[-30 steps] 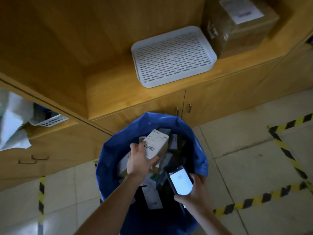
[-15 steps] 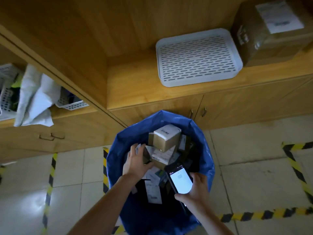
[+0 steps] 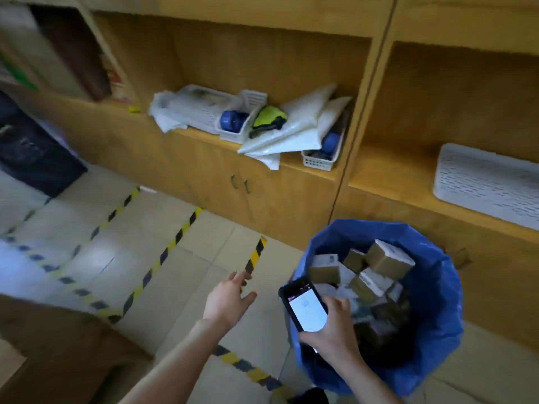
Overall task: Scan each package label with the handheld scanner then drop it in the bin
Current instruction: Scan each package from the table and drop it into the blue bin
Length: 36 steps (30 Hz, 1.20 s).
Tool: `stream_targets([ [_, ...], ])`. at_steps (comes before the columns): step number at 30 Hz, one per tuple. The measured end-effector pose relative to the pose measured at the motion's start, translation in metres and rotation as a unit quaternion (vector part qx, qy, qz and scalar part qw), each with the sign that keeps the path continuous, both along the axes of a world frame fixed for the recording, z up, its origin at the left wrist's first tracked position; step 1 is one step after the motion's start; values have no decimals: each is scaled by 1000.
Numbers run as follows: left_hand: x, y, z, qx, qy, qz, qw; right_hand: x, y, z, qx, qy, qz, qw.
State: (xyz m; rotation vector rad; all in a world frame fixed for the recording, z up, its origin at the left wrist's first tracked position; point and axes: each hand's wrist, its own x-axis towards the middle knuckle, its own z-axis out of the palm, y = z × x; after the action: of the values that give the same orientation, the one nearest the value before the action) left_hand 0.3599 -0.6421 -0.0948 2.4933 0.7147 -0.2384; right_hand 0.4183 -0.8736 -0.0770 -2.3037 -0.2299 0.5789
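A bin lined with a blue bag (image 3: 437,301) stands on the floor at the lower right. Several small brown packages with white labels (image 3: 388,259) lie piled inside it. My right hand (image 3: 335,328) holds the handheld scanner (image 3: 304,304), a dark phone-like device with a lit white screen, over the bin's left rim. My left hand (image 3: 229,298) hovers over the floor to the left of the bin, fingers spread and holding nothing.
Wooden cabinets run behind the bin. One shelf holds white padded mailers (image 3: 294,132) and white baskets (image 3: 239,121); a white slotted tray (image 3: 490,182) lies on the right shelf. Yellow-black tape (image 3: 163,255) marks the tiled floor. A brown cardboard surface (image 3: 52,345) sits at lower left.
My left hand let go of the labelled package into the bin, then pulled out and swung left over the floor. My view turned left, showing the shelf with mailers.
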Motion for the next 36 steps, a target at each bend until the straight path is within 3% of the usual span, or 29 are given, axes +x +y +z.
stream_targets([
  [5,-188,86,36,25,-37,161,986,-110,116,28,-5,-24,151,988],
  [9,-348,138,69,46,-55,294,953,-215,212,54,24,-23,282,959],
  [17,-606,156,111,95,-96,541,830,-406,360,99,69,-32,530,845],
  [24,-759,116,118,123,-50,698,703,-554,434,107,109,-21,681,724],
  [29,-831,107,117,136,-4,758,638,-640,480,107,115,-23,751,650],
  [32,-866,128,121,138,25,772,619,-680,516,110,117,-20,775,620],
  [36,-909,178,130,144,63,754,638,-719,576,111,115,-31,793,598],
])
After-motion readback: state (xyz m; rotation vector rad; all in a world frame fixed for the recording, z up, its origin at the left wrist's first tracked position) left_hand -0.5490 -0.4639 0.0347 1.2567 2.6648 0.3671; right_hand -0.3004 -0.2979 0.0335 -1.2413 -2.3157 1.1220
